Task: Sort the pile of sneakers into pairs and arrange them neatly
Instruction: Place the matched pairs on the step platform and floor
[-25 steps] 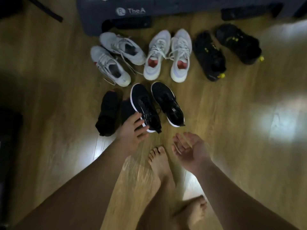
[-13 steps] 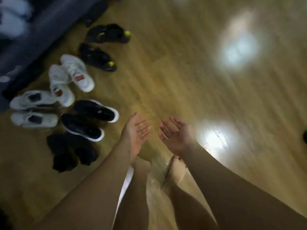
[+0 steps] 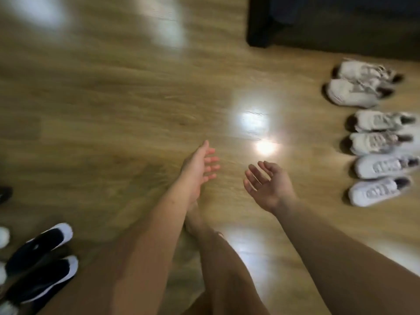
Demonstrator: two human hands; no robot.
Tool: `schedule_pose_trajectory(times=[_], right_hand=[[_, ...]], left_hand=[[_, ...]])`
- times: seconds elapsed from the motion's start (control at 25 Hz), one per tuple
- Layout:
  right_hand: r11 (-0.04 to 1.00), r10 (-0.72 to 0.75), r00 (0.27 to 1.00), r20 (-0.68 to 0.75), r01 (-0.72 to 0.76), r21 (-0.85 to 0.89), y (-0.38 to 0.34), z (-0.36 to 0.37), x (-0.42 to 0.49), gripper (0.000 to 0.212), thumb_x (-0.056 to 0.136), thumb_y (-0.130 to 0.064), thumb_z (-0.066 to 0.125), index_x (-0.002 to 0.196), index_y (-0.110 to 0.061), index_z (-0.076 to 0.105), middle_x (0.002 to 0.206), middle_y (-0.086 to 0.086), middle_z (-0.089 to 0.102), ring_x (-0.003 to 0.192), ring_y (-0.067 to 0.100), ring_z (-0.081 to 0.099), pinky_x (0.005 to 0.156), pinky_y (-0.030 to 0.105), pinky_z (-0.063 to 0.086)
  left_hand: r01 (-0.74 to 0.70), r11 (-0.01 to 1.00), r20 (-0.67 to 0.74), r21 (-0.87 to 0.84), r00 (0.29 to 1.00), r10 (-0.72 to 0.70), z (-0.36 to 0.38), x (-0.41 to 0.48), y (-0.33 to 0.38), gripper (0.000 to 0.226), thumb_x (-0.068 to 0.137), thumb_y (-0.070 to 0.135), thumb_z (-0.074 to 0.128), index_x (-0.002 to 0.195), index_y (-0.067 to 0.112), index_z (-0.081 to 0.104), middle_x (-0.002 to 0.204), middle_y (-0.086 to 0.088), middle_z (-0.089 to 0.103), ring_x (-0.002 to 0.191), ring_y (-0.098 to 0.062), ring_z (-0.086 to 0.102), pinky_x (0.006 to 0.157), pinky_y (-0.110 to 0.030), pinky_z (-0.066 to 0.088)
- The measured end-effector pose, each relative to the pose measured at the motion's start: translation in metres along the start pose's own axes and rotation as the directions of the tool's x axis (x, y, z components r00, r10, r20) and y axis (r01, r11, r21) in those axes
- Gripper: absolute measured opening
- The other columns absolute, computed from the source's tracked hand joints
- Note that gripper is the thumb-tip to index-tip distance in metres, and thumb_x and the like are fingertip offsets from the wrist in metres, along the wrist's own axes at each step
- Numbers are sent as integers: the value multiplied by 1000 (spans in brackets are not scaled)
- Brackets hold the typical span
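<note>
Wooden floor (image 3: 113, 98) blurred, dark furniture (image 3: 329, 26) upper right. I saw left hand (image 3: 200, 164), right hand (image 3: 268, 185) mid-frame, both empty, fingers loosely spread. White sneakers (image 3: 375, 142) lined right edge, seemingly paired; black sneakers (image 3: 38, 246) lower left. I judged: steady view, then grip pair by heels.

Floor (image 3: 127, 105): glossy wood-look planks. Black sneakers (image 3: 38, 264): matt cloth.

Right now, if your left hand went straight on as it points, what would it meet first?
Bare wooden floor, likely; the left hand holds nothing, and the dark furniture lies far beyond, depth unclear.
</note>
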State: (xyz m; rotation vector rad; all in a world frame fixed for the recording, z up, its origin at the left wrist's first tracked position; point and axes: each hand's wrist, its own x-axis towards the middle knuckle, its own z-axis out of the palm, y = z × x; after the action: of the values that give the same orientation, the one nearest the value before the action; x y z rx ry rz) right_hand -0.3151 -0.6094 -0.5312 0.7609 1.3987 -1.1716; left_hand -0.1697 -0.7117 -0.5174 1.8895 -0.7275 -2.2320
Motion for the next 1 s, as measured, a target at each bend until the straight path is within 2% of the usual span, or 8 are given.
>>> schedule_pose_trajectory(times=[0.08, 0.2, 0.4, 0.6, 0.68, 0.76, 0.84, 1.0], right_hand=[[999, -25, 1000, -19, 24, -35, -18, -64, 4, 12, 95, -27, 50, 103, -20, 56, 98, 4, 66, 94, 22, 61, 86, 36, 47], [998, -28, 998, -58, 24, -57, -38, -151, 7, 20, 98, -39, 47, 98, -21, 57, 91, 1, 63, 87, 20, 60, 85, 37, 46], [997, 4, 988, -157, 8, 73, -69, -294, 14, 21, 98, -40, 49, 101, -21, 56, 91, 1, 62, 78, 16, 60, 72, 31, 44], [991, 85, 973, -213, -60, 122, -119, -406, 42, 12, 96, -30, 54, 102, -19, 57, 87, 4, 63, 71, 18, 58, 64, 30, 46], [995, 86, 969, -233, -72, 68, -158, -449, 47, 14, 95, -28, 55, 105, -18, 59, 87, 3, 64, 73, 19, 58, 65, 32, 47], [1000, 9, 970, -244, -16, -27, -207, -482, 53, 14, 94, -25, 56, 104, -17, 60, 91, 5, 64, 78, 20, 59, 69, 34, 48], [986, -82, 960, -269, 39, -161, -260, -509, 64, 22, 93, -23, 58, 114, -17, 58, 94, 6, 64, 80, 20, 58, 72, 36, 48], [885, -211, 951, -227, 87, -458, -338, -524, 100, 52, 89, -26, 60, 138, -29, 43, 116, 8, 58, 88, 21, 58, 79, 37, 51]], left_hand=[[12, 993, 34, 117, 999, -16, 43, -1, -31, 32, 98, 47, 40, 96, 23, 60, 105, -4, 65, 88, -18, 61, 79, -33, 47], [59, 970, 35, 237, 997, -70, 91, -3, -80, 28, 98, 45, 44, 95, 22, 60, 103, -4, 65, 90, -20, 62, 87, -37, 48], [146, 903, 14, 405, 986, -166, 190, -9, -133, 26, 98, 42, 45, 92, 21, 59, 95, -3, 64, 82, -17, 61, 74, -30, 46], [77, 749, -11, 658, 996, -93, 316, 3, -165, 21, 99, 29, 49, 83, 17, 58, 79, -4, 59, 66, -17, 54, 58, -27, 40], [12, 549, 23, 836, 998, -57, 366, 9, -173, 24, 97, 29, 53, 79, 15, 59, 78, -6, 60, 69, -21, 57, 63, -30, 44], [-89, 236, 93, 968, 996, -6, 413, 18, -165, 23, 94, 32, 57, 83, 14, 64, 87, -6, 67, 83, -25, 63, 77, -35, 48], [-209, -62, 212, 976, 976, 45, 469, 39, -150, 20, 92, 31, 58, 94, 13, 68, 98, -9, 69, 95, -27, 63, 82, -33, 47], [-350, -292, 384, 890, 921, 67, 575, 90, -115, 35, 90, 30, 60, 120, 13, 60, 121, -12, 62, 109, -30, 58, 92, -32, 44]])
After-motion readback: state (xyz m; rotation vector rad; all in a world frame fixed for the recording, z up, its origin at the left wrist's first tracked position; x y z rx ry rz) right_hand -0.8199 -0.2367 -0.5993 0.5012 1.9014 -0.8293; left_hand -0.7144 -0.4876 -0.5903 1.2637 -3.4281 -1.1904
